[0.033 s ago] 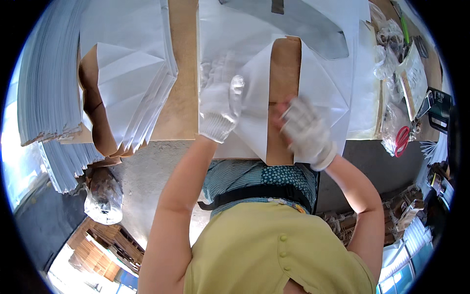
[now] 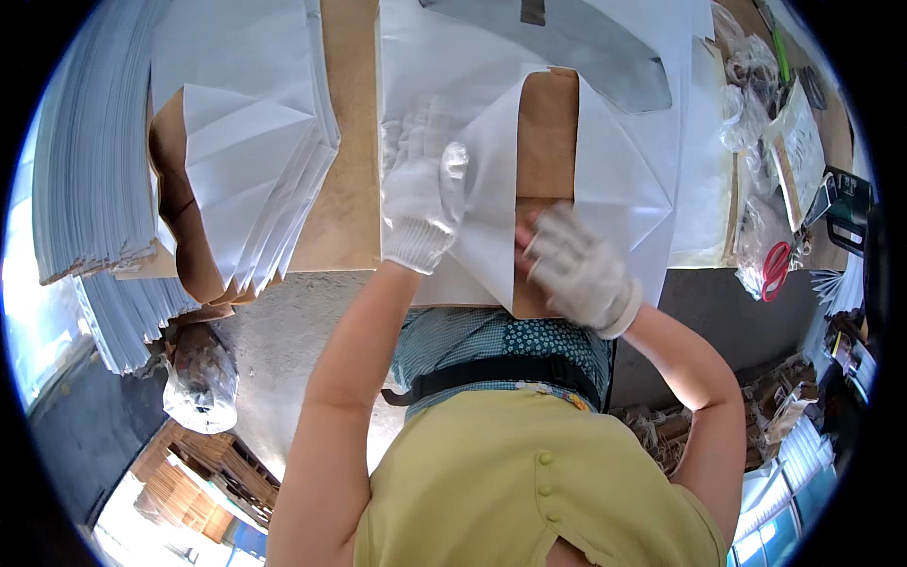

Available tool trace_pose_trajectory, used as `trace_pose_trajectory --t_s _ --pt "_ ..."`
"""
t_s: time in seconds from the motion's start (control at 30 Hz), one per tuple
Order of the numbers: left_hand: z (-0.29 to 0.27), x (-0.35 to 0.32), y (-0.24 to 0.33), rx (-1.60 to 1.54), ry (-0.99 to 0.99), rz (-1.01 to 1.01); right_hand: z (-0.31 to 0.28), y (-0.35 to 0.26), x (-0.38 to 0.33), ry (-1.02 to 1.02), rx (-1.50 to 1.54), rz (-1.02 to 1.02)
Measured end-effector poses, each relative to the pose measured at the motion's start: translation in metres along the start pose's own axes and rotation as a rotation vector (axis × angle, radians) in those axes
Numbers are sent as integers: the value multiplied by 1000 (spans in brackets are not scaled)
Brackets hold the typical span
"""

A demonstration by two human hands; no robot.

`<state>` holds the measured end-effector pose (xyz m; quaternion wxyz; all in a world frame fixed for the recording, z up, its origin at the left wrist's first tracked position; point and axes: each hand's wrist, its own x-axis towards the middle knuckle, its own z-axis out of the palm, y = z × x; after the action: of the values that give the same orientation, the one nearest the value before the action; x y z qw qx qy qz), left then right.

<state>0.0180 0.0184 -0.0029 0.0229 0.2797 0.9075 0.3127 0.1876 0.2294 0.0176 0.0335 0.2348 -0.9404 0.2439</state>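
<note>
A white paper bag (image 2: 609,161) with a brown inner side lies on the table before me, its end folded into a pointed shape around a long brown opening (image 2: 546,123). My left hand (image 2: 420,194), in a white knit glove, rests flat on the white paper left of the opening, fingers stretched out. Over the opening's near half is my right hand (image 2: 576,265), also gloved, with some bare fingertips against the brown paper. Its fingers are bent and slightly apart, a little blurred, and I see nothing gripped in them. A grey translucent sheet (image 2: 605,57) lies beyond the bag.
Left stand several folded bags (image 2: 250,170) with brown openings and a tall stack of white paper (image 2: 94,151). Red-handled scissors (image 2: 776,269) and clear plastic wrap (image 2: 751,66) lie at the right edge. A filled plastic bag (image 2: 200,383) sits below the table's left side.
My right hand has moved slightly toward me and to the left along the brown opening. My left hand stays in place on the paper.
</note>
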Motion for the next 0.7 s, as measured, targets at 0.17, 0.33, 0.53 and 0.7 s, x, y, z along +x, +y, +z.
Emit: trace_pose_trajectory --t_s 0.17,0.33,0.53,0.7 --pt "4 5 4 128 89 -26 14 -3 1 96 117 -120" --pt "21 16 13 341 152 -85 12 -5 2 93 127 -171" --pt "48 58 29 290 123 37 0 11 12 -65 147 -315" --pt "7 11 17 238 -91 242 -15 56 7 308 -212 257"
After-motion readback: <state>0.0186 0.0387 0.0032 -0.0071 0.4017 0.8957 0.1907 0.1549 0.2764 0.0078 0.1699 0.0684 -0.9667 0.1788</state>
